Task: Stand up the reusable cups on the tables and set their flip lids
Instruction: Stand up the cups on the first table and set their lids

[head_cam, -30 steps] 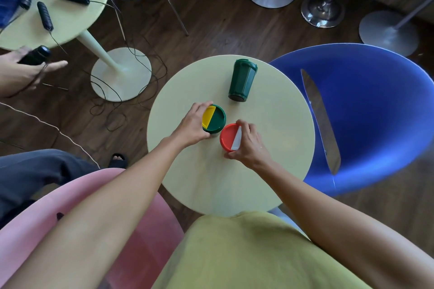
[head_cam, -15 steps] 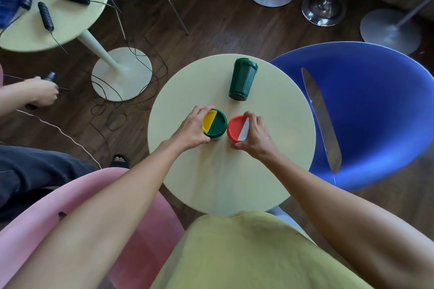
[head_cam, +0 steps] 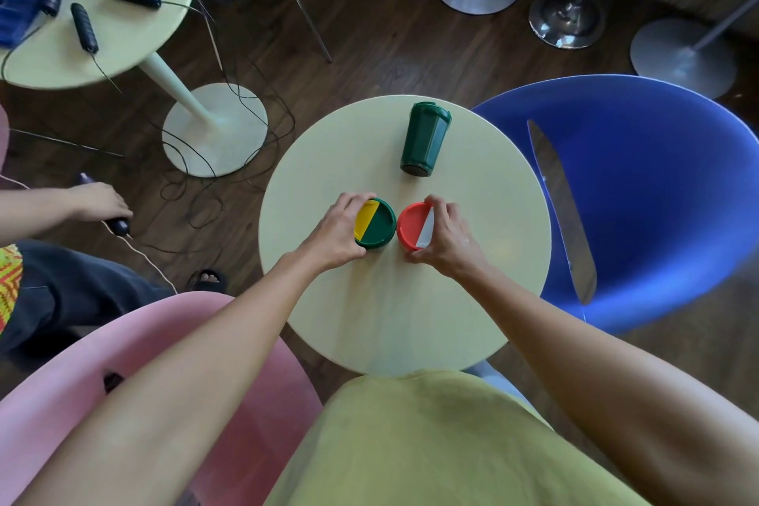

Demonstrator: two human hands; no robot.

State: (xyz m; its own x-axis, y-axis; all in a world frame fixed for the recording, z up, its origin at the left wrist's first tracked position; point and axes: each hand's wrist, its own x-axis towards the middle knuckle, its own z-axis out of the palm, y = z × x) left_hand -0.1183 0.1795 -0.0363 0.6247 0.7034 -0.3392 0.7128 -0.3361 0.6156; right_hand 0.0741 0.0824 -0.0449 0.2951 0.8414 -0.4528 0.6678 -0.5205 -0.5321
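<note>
Two reusable cups stand upright side by side on the round pale table (head_cam: 472, 300). The green cup (head_cam: 380, 224) has a green lid with a yellow flip tab; my left hand (head_cam: 334, 230) grips its left side. The red cup (head_cam: 410, 224) has a red lid with a white flip tab; my right hand (head_cam: 447, 236) holds its right side, fingers on the tab. A third cup, dark green (head_cam: 423, 140), lies on its side at the table's far part, lid end away from me.
A blue chair (head_cam: 657, 185) stands right of the table and a pink chair (head_cam: 123, 382) at the near left. Another person's hand (head_cam: 98, 201) holds a black handle at the left. A second table (head_cam: 123, 45) carries black handles with cords trailing on the floor.
My right hand has carried the red cup up and left until it stands beside the green cup. The other person's hand moved lower with its handle.
</note>
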